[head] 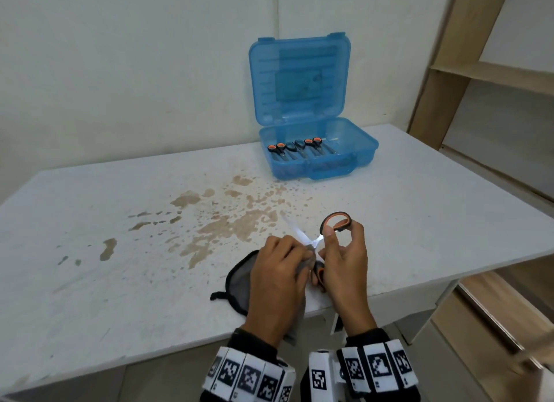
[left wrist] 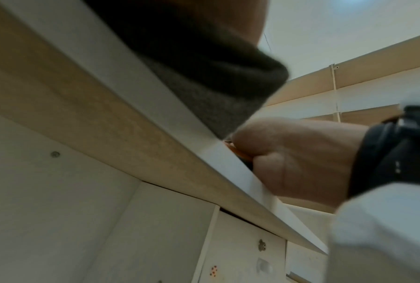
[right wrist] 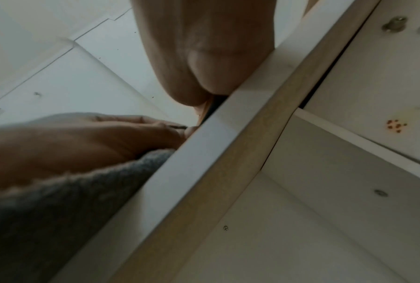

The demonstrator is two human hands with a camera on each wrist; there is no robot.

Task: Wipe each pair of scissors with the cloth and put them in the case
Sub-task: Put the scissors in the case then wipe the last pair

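While the person's right hand (head: 344,260) grips a pair of orange-and-black-handled scissors (head: 326,234) over the near edge of a stained white tabletop (head: 120,252), the left hand (head: 278,278) presses a grey cloth with dark edging (head: 239,284) against the steel near the pivot. The blades stand spread in a cross, one bright blade pointing toward 11 o'clock, one handle loop raised toward 1 o'clock between the right thumb and fingertips, the other loop low against the right palm. The left fingers are curled together and clamped on the cloth, which trails off toward 7 o'clock and hangs over the table edge; the right fingers are curled round the handles.

At 12 o'clock from the hands, well apart at the far side of the table, stands a translucent blue plastic case (head: 353,159), its lid upright against the pale wall. Inside its tray lie three more pairs of scissors (head: 295,148) side by side, handles toward 10 o'clock: orange-lined pairs on the outside, a dark pair between them. Brown blotches (head: 215,225) mark the tabletop between case and hands.

At 2 o'clock rises a light wooden shelf unit (head: 479,72). Both wrists wear black-and-white coded marker bands (head: 374,368). From the wrist views, taken beneath the table edge, the fingers are hidden.
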